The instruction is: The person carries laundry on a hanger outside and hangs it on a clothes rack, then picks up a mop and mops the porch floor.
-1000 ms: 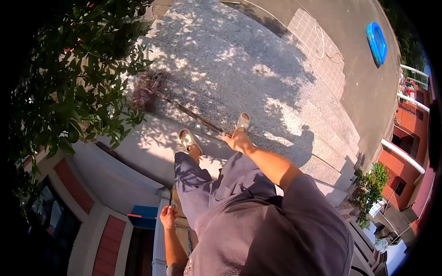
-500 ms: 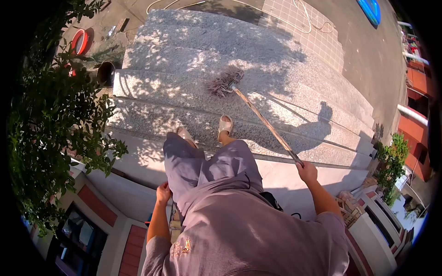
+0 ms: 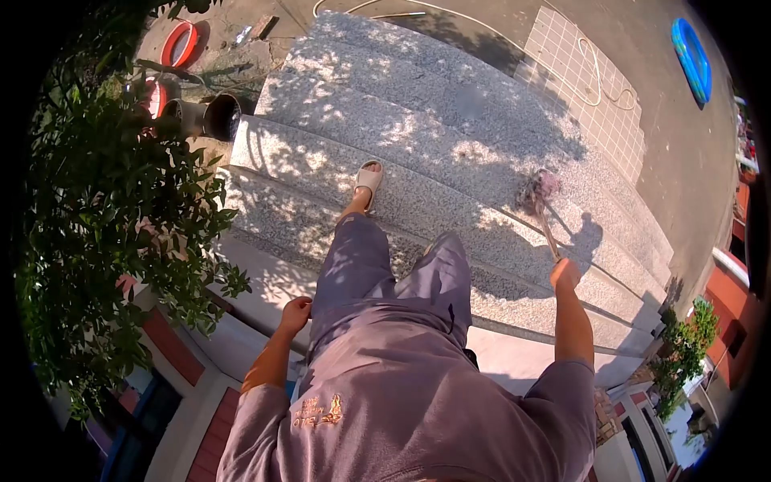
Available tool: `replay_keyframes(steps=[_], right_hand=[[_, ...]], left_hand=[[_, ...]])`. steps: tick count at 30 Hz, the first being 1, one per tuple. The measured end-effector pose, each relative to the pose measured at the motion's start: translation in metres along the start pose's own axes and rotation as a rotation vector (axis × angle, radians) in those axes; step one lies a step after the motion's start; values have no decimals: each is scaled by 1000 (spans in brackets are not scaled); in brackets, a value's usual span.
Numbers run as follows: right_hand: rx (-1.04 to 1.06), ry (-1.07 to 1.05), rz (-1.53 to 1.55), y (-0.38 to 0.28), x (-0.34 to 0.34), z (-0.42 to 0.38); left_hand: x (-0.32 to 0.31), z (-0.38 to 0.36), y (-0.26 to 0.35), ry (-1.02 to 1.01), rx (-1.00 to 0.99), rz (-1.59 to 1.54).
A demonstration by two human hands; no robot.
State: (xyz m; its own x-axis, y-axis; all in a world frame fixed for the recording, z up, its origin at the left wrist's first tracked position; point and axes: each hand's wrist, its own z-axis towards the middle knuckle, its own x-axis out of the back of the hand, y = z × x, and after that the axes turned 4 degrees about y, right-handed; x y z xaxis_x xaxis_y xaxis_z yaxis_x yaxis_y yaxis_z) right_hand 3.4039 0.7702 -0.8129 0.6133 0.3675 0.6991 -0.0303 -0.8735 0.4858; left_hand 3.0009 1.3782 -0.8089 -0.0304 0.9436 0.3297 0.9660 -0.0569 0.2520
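My right hand (image 3: 565, 274) is wrapped round the wooden handle of a mop (image 3: 548, 233), out to my right with the arm stretched forward. The mop's stringy grey-pink head (image 3: 538, 189) is over the granite steps (image 3: 434, 173), on my right, and looks smeared by motion. By my left hip hangs my left hand (image 3: 295, 313), its fingers curled in beside my grey shorts (image 3: 353, 265), with nothing showing in it. One sandalled foot (image 3: 369, 183) stands forward on a step; the other is mostly hidden below my knee.
A leafy tree (image 3: 136, 225) overhangs the steps' left side. Beyond stand a dark bucket (image 3: 222, 117) and a red basin (image 3: 179, 44). A pale hose (image 3: 590, 68) lies over the tiled patch at the bottom. A blue inflatable pool (image 3: 692, 60) is at the far right.
The mop has swung from in front of me out to my right, its handle now more upright in view. One foot has stepped forward. My left hand stays at my side.
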Motion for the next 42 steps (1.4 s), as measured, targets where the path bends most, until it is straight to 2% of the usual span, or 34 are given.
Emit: replay_keyframes(steps=[2, 4, 6, 7, 8, 9, 10, 11, 12, 13, 14, 16, 17, 20, 22, 23, 24, 25, 27, 32, 37, 40, 41, 42], right_hand=[[92, -35, 25, -61, 45, -20], [239, -34, 28, -118, 76, -35], [448, 42, 147, -181, 134, -51], [457, 29, 87, -213, 146, -45], [428, -88, 208, -251, 171, -48], [476, -14, 257, -293, 173, -48], [811, 133, 298, -336, 117, -22], [624, -29, 424, -389, 170, -57], [636, -242, 460, -434, 183, -67], [556, -338, 572, -471, 192, -85], [665, -364, 676, -486, 199, -102], [681, -362, 704, -499, 209, -126], [660, -380, 760, -478, 237, -135], [787, -355, 836, -426, 248, -141], [772, -280, 875, -388, 230, -153], [834, -195, 915, -361, 212, -159], [758, -252, 869, -314, 226, -174], [739, -104, 919, -305, 179, -179], [583, -216, 963, -209, 196, -216], [143, -169, 943, -68, 102, -317], [-471, -281, 1225, -5, -12, -444], [-883, -223, 1398, 5, -75, -513], [-922, -219, 1426, 12, -87, -535], [-1059, -234, 1493, 21, -96, -553]], left_hand=[[14, 41, -14, 53, 23, -212], [36, 33, 23, 124, 3, -299], [49, 37, 22, 132, 86, -320], [52, 42, 13, 81, 142, -311], [53, 46, 6, 55, 193, -349], [57, 46, 5, 18, 227, -364], [61, 44, 9, 12, 256, -347], [66, 42, 8, 9, 260, -359], [75, 41, 6, -8, 261, -317], [86, 37, 12, -9, 262, -260], [99, 38, 10, -8, 245, -253], [121, 33, 39, 46, 214, -253], [136, 47, 28, 38, 185, -278], [168, 70, 62, -61, 122, -55], [180, 85, 94, -81, 67, 84], [182, 96, 112, -90, 53, 189], [184, 104, 131, -115, 7, 235], [183, 112, 152, -128, -19, 260], [171, 126, 202, -140, -53, 343], [99, 141, 310, -176, -265, 508], [-9, 102, 380, -274, -441, 728], [-88, 51, 397, -285, -503, 908], [-116, 27, 399, -288, -507, 985], [-145, 3, 399, -297, -533, 1017]])
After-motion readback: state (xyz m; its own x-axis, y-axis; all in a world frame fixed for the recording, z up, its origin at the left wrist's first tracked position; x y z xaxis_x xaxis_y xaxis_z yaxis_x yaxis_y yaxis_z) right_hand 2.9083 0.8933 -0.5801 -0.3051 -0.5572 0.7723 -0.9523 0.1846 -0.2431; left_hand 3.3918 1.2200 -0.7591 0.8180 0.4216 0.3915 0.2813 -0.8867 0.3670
